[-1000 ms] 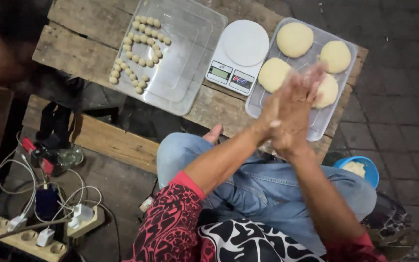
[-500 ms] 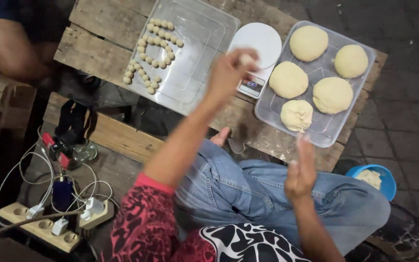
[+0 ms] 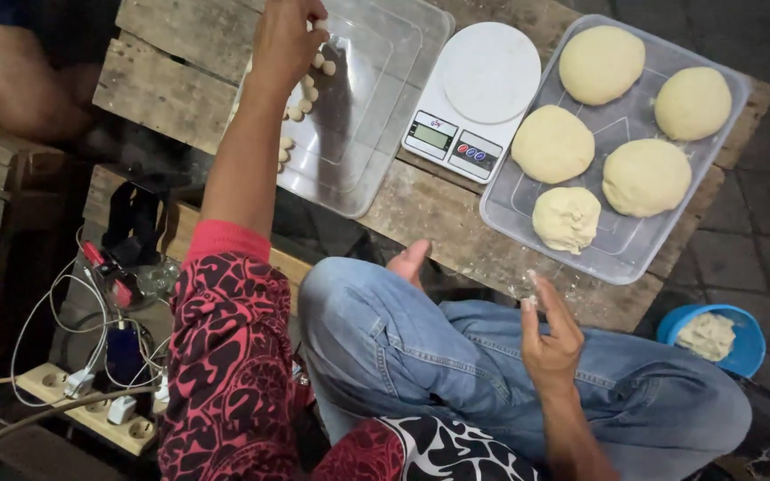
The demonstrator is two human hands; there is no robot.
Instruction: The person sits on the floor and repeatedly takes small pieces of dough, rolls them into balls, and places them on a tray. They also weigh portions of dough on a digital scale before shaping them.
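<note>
1. Reaching far to the left, the left hand is at the end of a stretched arm in a red patterned sleeve, over the clear plastic tray on the wooden table.
2. Its fingers are bent together above the small dough balls that lie in rows in this tray; I cannot tell if they pinch one ball or only touch them.
3. The right hand is raised near the body, above the knee in blue jeans, close to the near edge of the table.
4. Its fingers are loosely half open and it holds nothing that can be seen.
5. The two hands are well apart.
6. A white digital scale stands between the two trays.
7. The right tray holds five large dough rounds.
8. A blue bowl with dough is on the ground at the near right.
</note>
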